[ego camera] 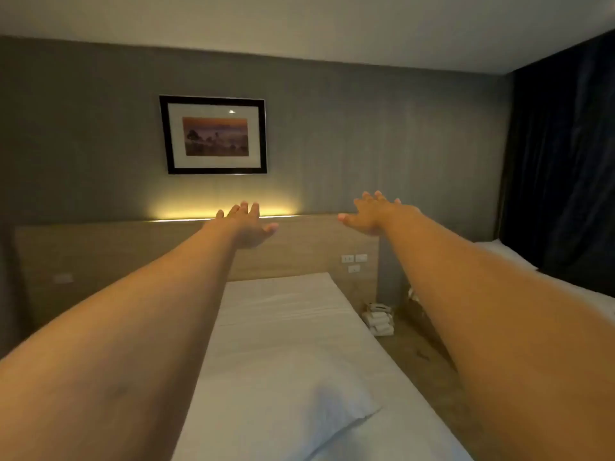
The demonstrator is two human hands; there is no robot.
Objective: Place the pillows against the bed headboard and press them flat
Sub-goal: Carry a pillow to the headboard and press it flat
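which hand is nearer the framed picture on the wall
Left. The left hand is raised just below and right of the framed picture; the right hand is farther right.

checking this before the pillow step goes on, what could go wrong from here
1. Both hands, left and right, are open and empty, stretched out toward the headboard, while the pillow lies near the foot end. It still has to be fetched.
2. A careless swing of the pillow by the bed's right side might topple the white stack on the floor.
3. The switches on the headboard sit near the mattress; pressing a pillow there might hit them.
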